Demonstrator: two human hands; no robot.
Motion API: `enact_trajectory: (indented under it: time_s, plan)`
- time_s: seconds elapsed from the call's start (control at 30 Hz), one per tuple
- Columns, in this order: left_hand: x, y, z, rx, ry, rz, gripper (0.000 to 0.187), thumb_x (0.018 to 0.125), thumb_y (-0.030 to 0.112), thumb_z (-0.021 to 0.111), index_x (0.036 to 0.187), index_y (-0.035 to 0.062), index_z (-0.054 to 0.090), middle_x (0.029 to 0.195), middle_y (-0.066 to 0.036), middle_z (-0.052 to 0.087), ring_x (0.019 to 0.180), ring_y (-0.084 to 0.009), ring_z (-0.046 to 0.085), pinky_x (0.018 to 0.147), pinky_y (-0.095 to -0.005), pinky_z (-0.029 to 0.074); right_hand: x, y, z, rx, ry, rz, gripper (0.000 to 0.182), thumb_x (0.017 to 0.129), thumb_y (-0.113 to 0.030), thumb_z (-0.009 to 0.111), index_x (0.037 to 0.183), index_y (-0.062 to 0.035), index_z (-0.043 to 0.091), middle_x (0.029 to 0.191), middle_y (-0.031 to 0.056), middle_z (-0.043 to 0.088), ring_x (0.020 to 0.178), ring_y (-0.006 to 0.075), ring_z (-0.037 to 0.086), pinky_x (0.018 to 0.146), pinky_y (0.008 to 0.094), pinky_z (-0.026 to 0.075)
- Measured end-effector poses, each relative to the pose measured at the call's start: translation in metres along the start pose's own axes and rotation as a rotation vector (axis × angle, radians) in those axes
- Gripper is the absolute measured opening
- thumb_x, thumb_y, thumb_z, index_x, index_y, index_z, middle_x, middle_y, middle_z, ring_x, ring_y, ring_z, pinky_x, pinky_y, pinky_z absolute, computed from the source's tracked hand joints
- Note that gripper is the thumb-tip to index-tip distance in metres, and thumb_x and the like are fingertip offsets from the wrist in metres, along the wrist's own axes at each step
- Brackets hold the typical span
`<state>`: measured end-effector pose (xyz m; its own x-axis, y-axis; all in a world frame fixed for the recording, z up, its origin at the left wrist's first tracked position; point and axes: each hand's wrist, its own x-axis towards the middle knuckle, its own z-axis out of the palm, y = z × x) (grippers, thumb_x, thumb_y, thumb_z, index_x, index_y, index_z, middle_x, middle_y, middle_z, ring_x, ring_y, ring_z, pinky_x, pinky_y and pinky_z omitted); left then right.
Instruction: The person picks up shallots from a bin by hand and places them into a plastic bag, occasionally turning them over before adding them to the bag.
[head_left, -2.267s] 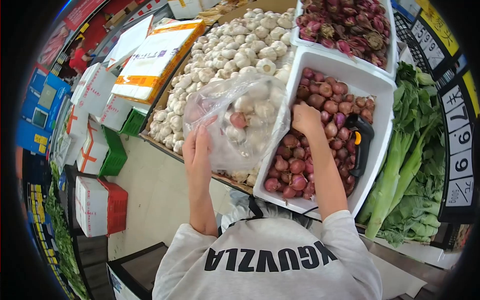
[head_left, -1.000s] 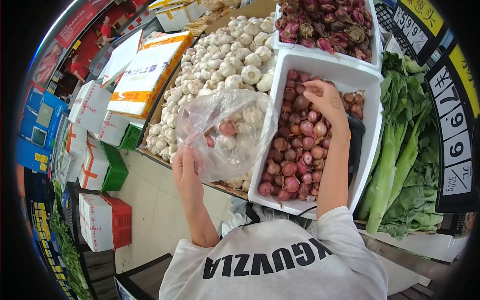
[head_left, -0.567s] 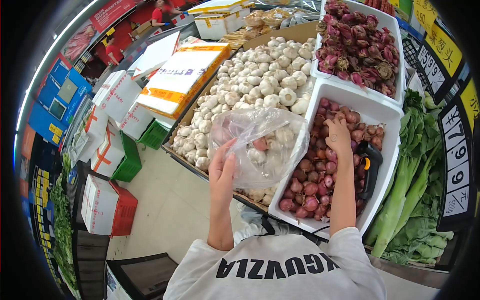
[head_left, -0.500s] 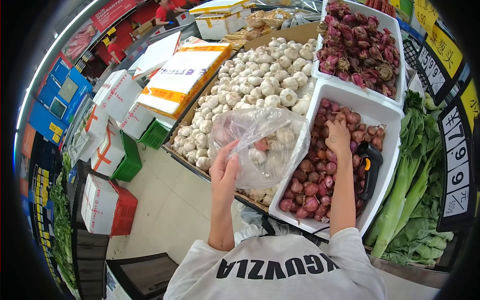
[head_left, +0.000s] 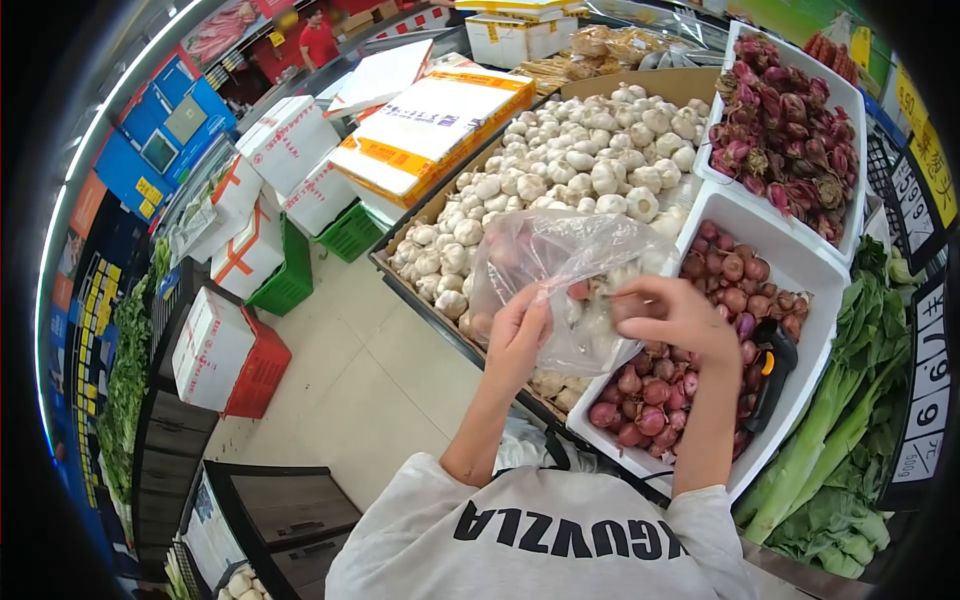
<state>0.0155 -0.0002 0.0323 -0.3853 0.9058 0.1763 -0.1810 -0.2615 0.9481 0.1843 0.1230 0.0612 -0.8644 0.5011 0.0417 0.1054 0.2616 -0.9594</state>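
Note:
My left hand (head_left: 520, 325) pinches the rim of a clear plastic bag (head_left: 560, 245), which hangs over the garlic. A few reddish bulbs show dimly through the film. At the bag's right side is my right hand (head_left: 685, 320), its fingers curled inward; whatever they hold is hidden. Below that hand, small red onions (head_left: 655, 395) fill a white foam box (head_left: 825, 270). A black curved device with an orange button (head_left: 768, 370) rests on the onions along the right wall. Loose garlic bulbs (head_left: 580, 160) lie heaped behind the bag.
A second foam box of darker red onions (head_left: 790, 130) adjoins at upper right. Leafy green stalks (head_left: 830, 450) and price signs (head_left: 925, 400) line the right edge. Foam boxes (head_left: 435, 120) and a red crate (head_left: 262, 370) stand left. A person in red (head_left: 318, 40) is far back.
My right hand has lifted out of the onion box and moved left to the bag. My left hand still grips the bag. The whole view has shifted, with the bins now farther right.

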Motion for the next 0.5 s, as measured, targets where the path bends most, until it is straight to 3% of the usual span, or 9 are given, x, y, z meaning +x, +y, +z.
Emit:
enact_trajectory:
  time_s: [0.1, 0.13, 0.23, 0.37, 0.5]
  plan:
    - [0.001, 0.002, 0.002, 0.028, -0.004, 0.015, 0.025, 0.086, 0.015, 0.039, 0.102, -0.0024, 0.047, 0.057, 0.004, 0.034, 0.050, -0.0035, 0.029, 0.045, -0.0176, 0.023, 0.036, 0.018, 0.034, 0.168, 0.018, 0.256, 0.037, 0.070, -0.022, 0.065, 0.097, 0.0005, 0.052, 0.084, 0.0048, 0.054, 0.067, 0.0095, 0.052, 0.060, 0.0226, 0.044]
    - [0.001, 0.002, 0.002, 0.035, -0.010, 0.024, 0.025, 0.086, 0.015, 0.039, 0.101, -0.0026, 0.048, 0.057, 0.004, 0.034, 0.050, -0.0036, 0.029, 0.045, -0.0177, 0.022, 0.044, 0.030, 0.043, 0.168, 0.016, 0.253, 0.037, 0.070, -0.022, 0.065, 0.097, 0.0005, 0.052, 0.084, 0.0048, 0.054, 0.067, 0.0095, 0.052, 0.060, 0.0226, 0.044]
    - [0.000, 0.003, 0.002, 0.076, -0.007, 0.007, 0.025, 0.087, 0.016, 0.038, 0.100, -0.0026, 0.048, 0.057, 0.004, 0.034, 0.050, -0.0039, 0.029, 0.045, -0.0179, 0.023, 0.051, 0.044, 0.065, 0.661, 0.235, 0.136, 0.032, 0.075, -0.018, 0.059, 0.098, 0.0029, 0.050, 0.089, 0.0075, 0.057, 0.083, 0.0124, 0.054, 0.070, 0.0221, 0.045]
    - [-0.002, 0.001, 0.001, 0.068, -0.003, 0.026, 0.025, 0.087, 0.016, 0.037, 0.099, -0.0026, 0.049, 0.057, 0.004, 0.035, 0.050, -0.0040, 0.029, 0.045, -0.0180, 0.023, 0.050, 0.061, 0.044, 0.515, 0.266, 0.059, 0.031, 0.076, -0.015, 0.057, 0.100, 0.0034, 0.050, 0.091, 0.0086, 0.058, 0.086, 0.0147, 0.054, 0.074, 0.0250, 0.044]
    - [-0.001, 0.000, -0.002, 0.082, 0.000, 0.035, 0.026, 0.087, 0.017, 0.037, 0.100, -0.0024, 0.049, 0.057, 0.004, 0.034, 0.049, -0.0039, 0.029, 0.045, -0.0180, 0.022, 0.016, 0.019, -0.001, 0.111, 0.174, 0.106, 0.039, 0.075, -0.016, 0.058, 0.104, 0.0073, 0.047, 0.100, 0.0130, 0.056, 0.091, 0.0168, 0.054, 0.079, 0.0261, 0.042]
